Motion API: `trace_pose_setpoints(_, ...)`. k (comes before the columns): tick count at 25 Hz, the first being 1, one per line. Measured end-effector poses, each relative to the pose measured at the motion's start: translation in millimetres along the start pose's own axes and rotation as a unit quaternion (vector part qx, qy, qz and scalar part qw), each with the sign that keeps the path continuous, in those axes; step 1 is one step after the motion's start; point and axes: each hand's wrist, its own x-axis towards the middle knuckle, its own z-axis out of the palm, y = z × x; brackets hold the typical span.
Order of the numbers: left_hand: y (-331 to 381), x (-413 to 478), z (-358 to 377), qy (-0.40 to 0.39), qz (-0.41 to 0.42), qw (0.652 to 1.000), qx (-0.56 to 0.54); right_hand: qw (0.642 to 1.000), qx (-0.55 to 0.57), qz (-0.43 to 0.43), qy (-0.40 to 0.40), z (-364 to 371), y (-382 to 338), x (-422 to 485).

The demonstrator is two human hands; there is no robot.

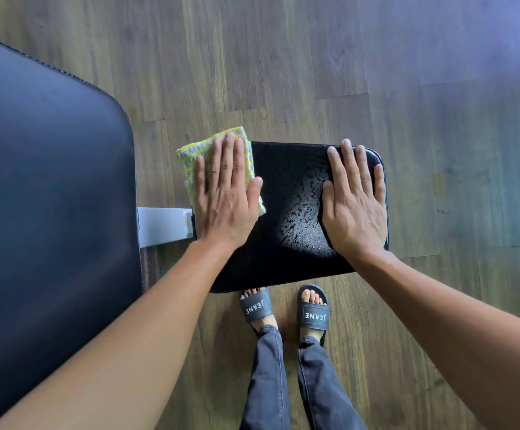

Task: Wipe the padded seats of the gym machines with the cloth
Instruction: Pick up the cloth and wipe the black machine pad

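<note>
Well, the left hand (224, 197) presses the cloth (190, 159) flat on the black seat's (289, 169) left edge, the right hand (355, 200) lies flat on its right side, and the wet middle looks not wiped yet.

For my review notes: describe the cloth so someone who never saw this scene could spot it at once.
Start at the small black seat above the wooden floor. At its left edge, under the flat left hand, lies the cloth. It alone is yellow and grey patterned.
</note>
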Motion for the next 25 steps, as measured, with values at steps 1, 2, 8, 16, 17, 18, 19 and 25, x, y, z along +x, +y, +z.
trace_pose_setpoints(1,3.6,3.2,-0.2,0.004,-0.046,0.999,-0.016,1.000,0.001,-0.001,-0.002,-0.5,0.5,0.0)
trace_pose_setpoints(2,7.2,5.3,-0.9,0.009,-0.093,0.995,-0.026,1.000,0.003,-0.001,-0.003,-0.8,0.2,-0.3)
trace_pose_setpoints(8,25.5,-2.5,-0.4,0.009,-0.157,0.988,-0.006,0.999,0.033,-0.002,-0.016,-4.5,0.0,0.9)
trace_pose_setpoints(16,98.5,-34.2,7.7,0.014,-0.053,0.998,-0.042,0.989,0.144,-0.011,-0.036,-11.1,7.7,6.0)
trace_pose_setpoints(17,104.2,-37.8,8.1,0.007,-0.053,0.998,-0.041,0.985,0.164,-0.012,-0.048,-13.4,8.7,7.4)
trace_pose_setpoints(18,107.7,-39.2,6.2,-0.003,-0.052,0.998,-0.043,0.981,0.185,-0.008,-0.061,-16.5,9.1,9.0)
trace_pose_setpoints(19,108.5,-38.8,1.5,-0.015,-0.048,0.996,-0.073,0.976,0.207,0.004,-0.072,-21.6,8.1,10.4)
trace_pose_setpoints(25,40.3,-54.2,-19.5,0.074,-0.159,0.953,-0.246,0.977,0.201,-0.065,-0.014,-39.7,-50.7,-16.8)
